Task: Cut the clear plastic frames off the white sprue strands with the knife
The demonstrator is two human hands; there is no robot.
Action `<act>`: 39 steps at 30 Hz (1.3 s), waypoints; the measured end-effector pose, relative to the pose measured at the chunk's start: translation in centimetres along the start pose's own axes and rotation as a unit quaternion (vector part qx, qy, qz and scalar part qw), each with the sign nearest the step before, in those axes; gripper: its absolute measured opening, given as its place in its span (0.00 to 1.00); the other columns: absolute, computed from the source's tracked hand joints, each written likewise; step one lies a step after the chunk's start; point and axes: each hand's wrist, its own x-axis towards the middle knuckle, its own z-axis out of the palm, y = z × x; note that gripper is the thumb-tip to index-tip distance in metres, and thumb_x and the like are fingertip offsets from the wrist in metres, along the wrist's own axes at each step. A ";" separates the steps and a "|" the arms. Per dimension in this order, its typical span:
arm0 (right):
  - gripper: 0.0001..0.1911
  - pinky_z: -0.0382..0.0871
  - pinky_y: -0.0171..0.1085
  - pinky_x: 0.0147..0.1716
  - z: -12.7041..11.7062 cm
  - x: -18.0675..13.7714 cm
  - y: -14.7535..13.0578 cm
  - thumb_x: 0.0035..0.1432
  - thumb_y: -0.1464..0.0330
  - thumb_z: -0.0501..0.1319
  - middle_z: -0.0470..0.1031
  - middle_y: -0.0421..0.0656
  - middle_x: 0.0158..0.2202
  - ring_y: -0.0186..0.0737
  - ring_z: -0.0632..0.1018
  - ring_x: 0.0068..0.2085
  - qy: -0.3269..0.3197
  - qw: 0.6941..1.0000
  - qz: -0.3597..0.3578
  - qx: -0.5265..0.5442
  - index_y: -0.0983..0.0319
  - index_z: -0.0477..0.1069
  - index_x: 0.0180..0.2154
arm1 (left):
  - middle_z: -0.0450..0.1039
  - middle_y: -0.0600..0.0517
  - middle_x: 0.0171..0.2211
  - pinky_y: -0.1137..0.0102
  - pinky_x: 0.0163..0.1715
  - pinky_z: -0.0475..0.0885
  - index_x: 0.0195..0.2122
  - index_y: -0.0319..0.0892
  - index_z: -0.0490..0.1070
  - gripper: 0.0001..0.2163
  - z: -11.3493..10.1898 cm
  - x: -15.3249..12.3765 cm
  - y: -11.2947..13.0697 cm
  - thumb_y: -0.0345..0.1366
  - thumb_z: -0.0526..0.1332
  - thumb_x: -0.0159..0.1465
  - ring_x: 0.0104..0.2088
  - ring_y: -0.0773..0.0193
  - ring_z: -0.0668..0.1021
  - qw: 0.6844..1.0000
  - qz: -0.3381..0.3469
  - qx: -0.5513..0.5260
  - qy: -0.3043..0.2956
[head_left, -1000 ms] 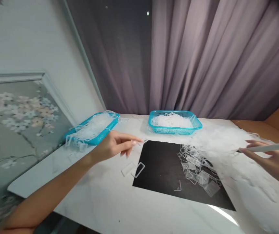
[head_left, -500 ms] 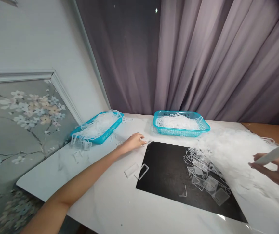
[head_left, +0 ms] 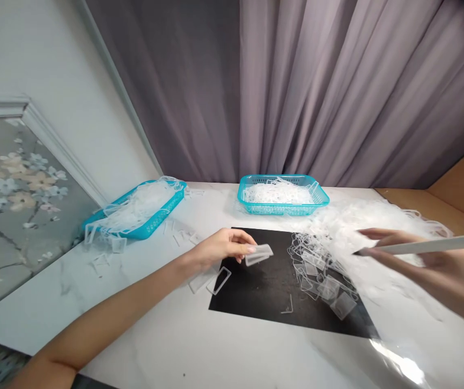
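My left hand (head_left: 224, 246) pinches a small clear plastic piece (head_left: 259, 254) above the left part of a black mat (head_left: 264, 292). My right hand (head_left: 426, 270) grips a long white stick (head_left: 430, 246) that points left over a big heap of clear plastic pieces (head_left: 362, 232). Several loose clear pieces (head_left: 321, 275) lie on the mat's right side. A clear frame piece (head_left: 220, 280) lies at the mat's left edge, below my left hand.
Two teal baskets of clear plastic scraps stand on the white table (head_left: 167, 335): one (head_left: 134, 213) at the far left, one (head_left: 283, 193) at the back centre. Grey curtains hang behind. A floral wall panel is on the left, a brown surface at the right.
My left hand has drawn back from the table near the mat's corner and now holds a clear piece over the mat. My right hand with the stick has moved left and up.
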 end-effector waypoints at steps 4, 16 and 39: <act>0.14 0.64 0.47 0.51 2.4 -1.1 -6.6 0.50 0.52 0.62 0.67 0.38 0.57 0.53 0.69 0.55 -0.228 0.956 0.027 0.184 0.54 0.76 0.29 | 0.69 0.54 0.28 0.76 0.30 0.66 0.35 0.38 0.74 0.09 3.2 -1.2 0.8 0.38 0.64 0.56 0.25 0.73 0.69 0.979 -0.047 -0.186 -0.068; 0.11 0.67 0.39 0.37 7.1 -1.6 -7.3 0.54 0.59 0.62 0.74 0.43 0.30 0.40 0.75 0.35 -0.252 0.888 0.108 0.369 0.60 0.73 0.27 | 0.71 0.50 0.28 0.73 0.26 0.64 0.31 0.37 0.73 0.17 5.8 -0.9 -0.6 0.45 0.53 0.64 0.28 0.67 0.72 0.981 -0.011 -0.162 -0.102; 0.09 0.61 0.43 0.50 7.2 -1.2 -7.6 0.52 0.60 0.64 0.72 0.42 0.50 0.45 0.71 0.51 -0.235 0.831 0.248 0.439 0.59 0.73 0.27 | 0.76 0.48 0.34 0.69 0.38 0.72 0.39 0.37 0.72 0.08 8.0 -0.9 -2.4 0.35 0.62 0.59 0.36 0.62 0.78 0.974 -0.009 -0.224 -0.044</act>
